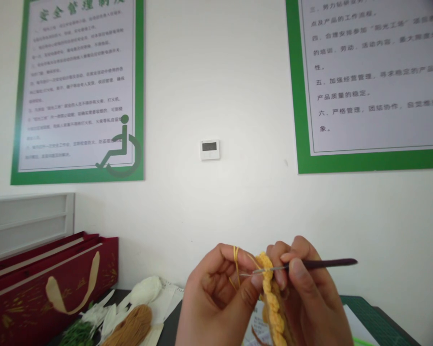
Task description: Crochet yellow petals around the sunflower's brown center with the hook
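Observation:
A strip of yellow crochet work (273, 307) hangs down between my two hands. My left hand (222, 293) pinches its upper edge between thumb and fingers, with yellow yarn (235, 254) looped round the index finger. In my right hand (310, 288) is a crochet hook (328, 263) with a dark handle, held nearly level between thumb and fingers. Its thin metal shaft points left and crosses the top of the crochet work, the tip close to my left thumb. The lower end of the strip runs out of the picture.
Dark red gift bags (57, 293) stand at the left. Beside them lie a brown yarn skein (132, 327), white yarn (147, 290) and green yarn (77, 332). A green cutting mat (368, 317) is at the right. Behind is a wall with a small white panel (210, 150) and green-framed posters.

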